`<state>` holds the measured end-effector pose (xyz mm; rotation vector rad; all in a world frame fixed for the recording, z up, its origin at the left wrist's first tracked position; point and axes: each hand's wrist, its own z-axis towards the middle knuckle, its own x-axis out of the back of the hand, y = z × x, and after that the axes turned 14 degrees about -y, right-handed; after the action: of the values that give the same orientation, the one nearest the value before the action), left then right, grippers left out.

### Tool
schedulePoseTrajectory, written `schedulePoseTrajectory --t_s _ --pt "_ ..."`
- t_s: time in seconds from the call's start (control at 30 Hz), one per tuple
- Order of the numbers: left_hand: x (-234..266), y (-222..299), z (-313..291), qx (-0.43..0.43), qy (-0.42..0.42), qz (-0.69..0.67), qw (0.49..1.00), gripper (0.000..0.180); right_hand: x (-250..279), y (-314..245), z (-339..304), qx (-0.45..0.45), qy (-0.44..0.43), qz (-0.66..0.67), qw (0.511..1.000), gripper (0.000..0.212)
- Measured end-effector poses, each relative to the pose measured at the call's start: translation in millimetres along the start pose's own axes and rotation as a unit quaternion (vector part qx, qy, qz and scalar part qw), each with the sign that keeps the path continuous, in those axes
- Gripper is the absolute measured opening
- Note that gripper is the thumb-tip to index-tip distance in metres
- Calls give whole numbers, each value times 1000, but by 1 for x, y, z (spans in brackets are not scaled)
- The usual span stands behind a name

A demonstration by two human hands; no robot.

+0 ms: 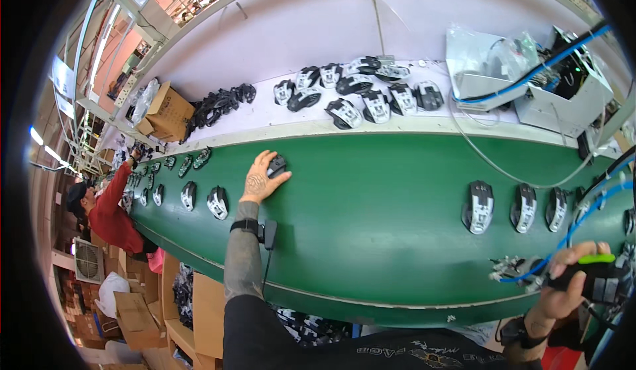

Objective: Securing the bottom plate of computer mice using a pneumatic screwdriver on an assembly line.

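Observation:
My left hand (260, 176) reaches out over the green belt, its fingers and thumb closed round a dark computer mouse (277, 166); part of the mouse is hidden under the fingers. At the lower right, my right hand (563, 282) is wrapped round a black tool (599, 280) with a lime-green strip; its far end runs out of view. Beside that hand lies a metal fixture (517, 268) near a blue hose. Black-and-white mouse bodies (478, 207) stand in a row on the belt at right, and others (217, 202) stand left of my left hand.
A white shelf (265, 128) behind the belt (371, 237) bears several mouse bodies (376, 106), dark cables (218, 105) and a cardboard box (167, 113). White bins (563, 108) stand at the back right. Blue hoses (575, 227) hang at right. A co-worker in red (116, 214) works at the far left.

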<state>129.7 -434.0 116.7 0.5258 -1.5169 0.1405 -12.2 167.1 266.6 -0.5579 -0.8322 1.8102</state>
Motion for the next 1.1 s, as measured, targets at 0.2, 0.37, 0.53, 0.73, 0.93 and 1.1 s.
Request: schedulePoseTrajectory --t_s 0.2,0.37,0.53,0.73,0.93,1.1 --pt "-47 100 -23 -64 82 -14 994 69 -5 7 6 -46 -19 116 992 66" --pt "-44 127 -36 4 34 -13 999 68 -8 24 23 23 -75 238 968 58" --pt "-54 288 -63 -38 -31 -310 949 64 0 11 35 72 -59 217 972 41" --pt "-64 388 -66 -108 -154 -899 395 45 -7 -1 40 117 -44 289 949 39" --pt "-95 395 -68 -63 -181 -901 390 45 -9 7 50 149 -58 299 941 43" --pt "-97 400 -70 -120 -203 -916 324 49 -16 25 55 133 -44 254 957 45"
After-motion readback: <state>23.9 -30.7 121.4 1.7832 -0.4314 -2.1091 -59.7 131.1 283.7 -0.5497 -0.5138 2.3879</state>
